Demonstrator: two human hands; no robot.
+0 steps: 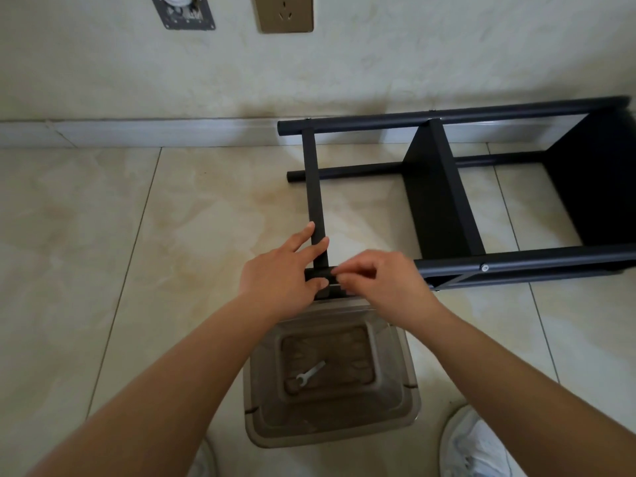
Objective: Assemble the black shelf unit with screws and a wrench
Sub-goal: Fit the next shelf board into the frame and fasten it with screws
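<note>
The black shelf unit (447, 187) lies on its side on the floor (103, 235), close to the wall (344, 63). Its long round poles run left to right, and a flat black bar (315, 187) crosses between them at the near end.

The left hand (282, 270) rests where that bar meets the near pole — its fingers lie mostly straight along the bar, and its thumb presses the pole. The right hand (375, 280) is just beside it, fingertips curled and pinching at the same joint (what it pinches is too small to see).

A silver screw (484, 267) sits in the near pole, farther right.

Below the hands stands a clear plastic bin (409, 401). A small wrench (309, 373) lies flat in the bottom of it — no hand touches it.

Two white shoes peek in at the bottom, and the right shoe (475, 445) is near the bin. A socket (284, 12) is on the wall.
</note>
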